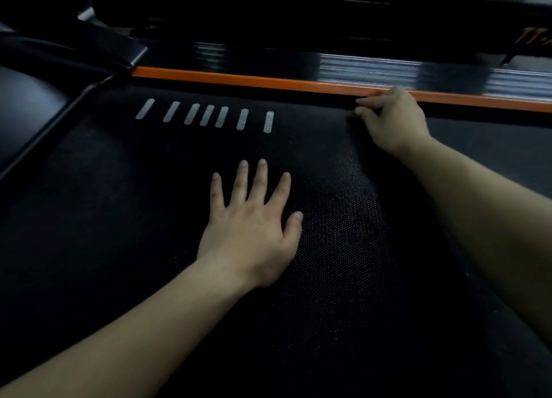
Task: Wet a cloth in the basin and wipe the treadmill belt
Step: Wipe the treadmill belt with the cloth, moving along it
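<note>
The black dotted treadmill belt (334, 233) fills most of the head view. My left hand (251, 221) lies flat on it near the middle, fingers spread, holding nothing. My right hand (394, 120) is farther away at the belt's far edge, right by the orange side strip (239, 79). Its fingers are curled down onto a dark cloth (352, 114). Only a small corner of the cloth shows past the fingertips, and it is hard to tell from the belt. No basin is in view.
Several short white stripes (209, 115) are printed on the belt to the left of my right hand. Beyond the orange strip runs a ribbed silver and black side rail (373, 69). The dark motor cover (27, 111) curves away at the left.
</note>
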Motion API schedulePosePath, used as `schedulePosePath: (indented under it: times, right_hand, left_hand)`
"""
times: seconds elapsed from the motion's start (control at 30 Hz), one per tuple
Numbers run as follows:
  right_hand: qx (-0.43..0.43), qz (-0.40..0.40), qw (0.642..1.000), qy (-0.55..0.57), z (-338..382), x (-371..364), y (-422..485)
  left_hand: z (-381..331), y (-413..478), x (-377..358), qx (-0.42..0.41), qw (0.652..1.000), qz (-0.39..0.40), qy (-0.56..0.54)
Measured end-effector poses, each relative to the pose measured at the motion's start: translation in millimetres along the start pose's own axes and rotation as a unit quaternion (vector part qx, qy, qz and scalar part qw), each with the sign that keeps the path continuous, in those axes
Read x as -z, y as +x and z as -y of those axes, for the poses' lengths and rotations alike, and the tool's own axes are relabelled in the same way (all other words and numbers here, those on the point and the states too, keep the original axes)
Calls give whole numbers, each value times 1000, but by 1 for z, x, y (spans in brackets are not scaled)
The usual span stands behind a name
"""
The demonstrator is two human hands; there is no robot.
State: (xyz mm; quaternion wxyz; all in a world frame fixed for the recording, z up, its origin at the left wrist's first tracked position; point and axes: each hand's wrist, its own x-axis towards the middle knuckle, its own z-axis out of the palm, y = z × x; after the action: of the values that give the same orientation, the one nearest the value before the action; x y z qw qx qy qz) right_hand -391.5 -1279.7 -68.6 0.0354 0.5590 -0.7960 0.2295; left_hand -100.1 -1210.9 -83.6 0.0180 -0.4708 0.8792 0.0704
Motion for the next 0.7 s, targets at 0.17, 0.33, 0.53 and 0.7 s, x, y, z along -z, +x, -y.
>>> schedulePosePath:
  times: [0.17,0.33,0.53,0.7]
  right_hand:
    - [92,44,995,19,20,-2,-28]
    - [-45,6,999,1,-27,27,-7]
    - [122,52,989,68,1,21,-76]
    - [-17,-21,999,21,-23,25,-45]
  left_hand:
    - [0,0,1,2,1000,0,0]
    - [-1,-1,1,2,1000,11,-1]
    - [-1,1,2,5,1000,7,-6]
    - [-1,0,0,5,1000,4,-6]
